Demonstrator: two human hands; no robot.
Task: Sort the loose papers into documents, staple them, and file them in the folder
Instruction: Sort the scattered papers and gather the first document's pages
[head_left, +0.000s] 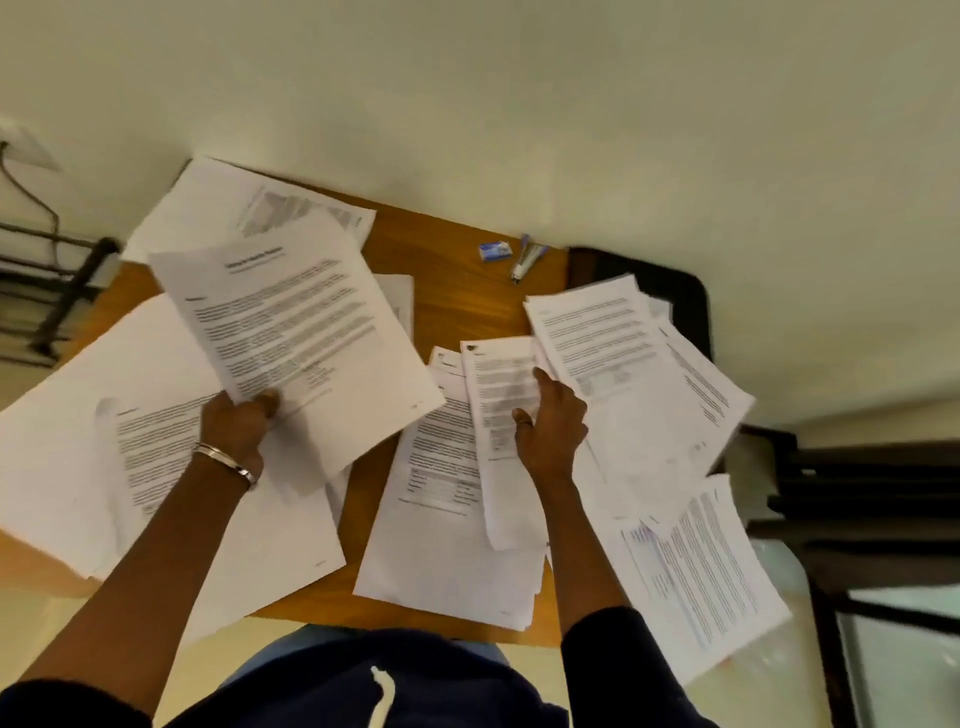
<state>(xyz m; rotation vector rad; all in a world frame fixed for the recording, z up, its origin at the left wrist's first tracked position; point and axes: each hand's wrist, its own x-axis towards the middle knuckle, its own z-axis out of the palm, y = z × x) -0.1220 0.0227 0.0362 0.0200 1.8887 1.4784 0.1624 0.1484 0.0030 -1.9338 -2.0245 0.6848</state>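
Loose printed papers cover a small wooden table (452, 270). My left hand (236, 423), with a metal bangle on the wrist, is shut on a titled sheet (296, 322) held just above the left pile (130, 457). My right hand (550, 421) rests on a narrow sheet (501, 415) in the middle pile (447, 540), fingers curled at its edge. A fanned stack of papers (623, 374) lies to the right, and another sheet (701, 571) hangs over the table's right edge. A stapler (527, 257) lies at the table's far side. No folder is visible.
A small blue staple box (494, 251) lies beside the stapler. More sheets (249, 208) lie at the far left corner. A dark chair or frame (857, 499) stands to the right, and a dark rack (47, 291) to the left. The wall is close behind.
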